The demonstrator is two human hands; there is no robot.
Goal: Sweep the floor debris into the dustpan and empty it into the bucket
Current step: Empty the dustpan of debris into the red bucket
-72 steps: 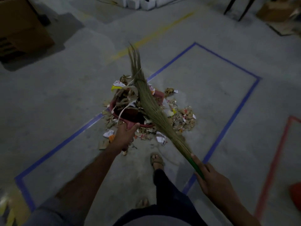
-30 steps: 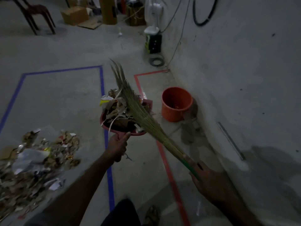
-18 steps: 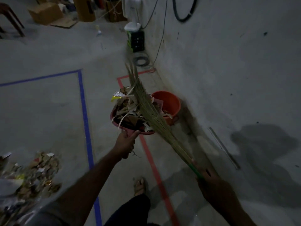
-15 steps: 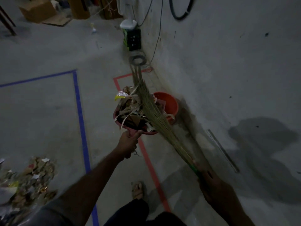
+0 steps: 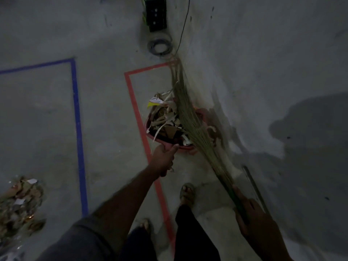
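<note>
While gripped by its handle in the left hand (image 5: 163, 159), dustpan (image 5: 170, 143) held out above the floor, piled high with debris (image 5: 165, 119): paper strips, cardboard scraps, a white-and-yellow piece at the far left edge. Fingers curled round the handle, thumb laid forward toward the pan's near rim. Right hand (image 5: 254, 221) clenched round the green grip of the broom (image 5: 195, 129); bristles laid slantwise over the right side of the load, tips reaching toward the foot of the wall (image 5: 263, 63). Bucket (image 5: 204, 114) almost wholly hidden under the pan, only a dim reddish edge showing at the right, close against the wall. All of this inside the red tape outline (image 5: 139, 117) on the floor. Left of it, blue tape outline (image 5: 77, 117); beyond that, at the lower left edge, a leftover pile of scraps (image 5: 20, 202) lying on the concrete, well apart from the pan. Two sandalled feet (image 5: 187, 192) below the hands, one on each side of the red tape. Coiled cable (image 5: 160, 47) and a dark box (image 5: 156, 15) by the wall farther on.
</note>
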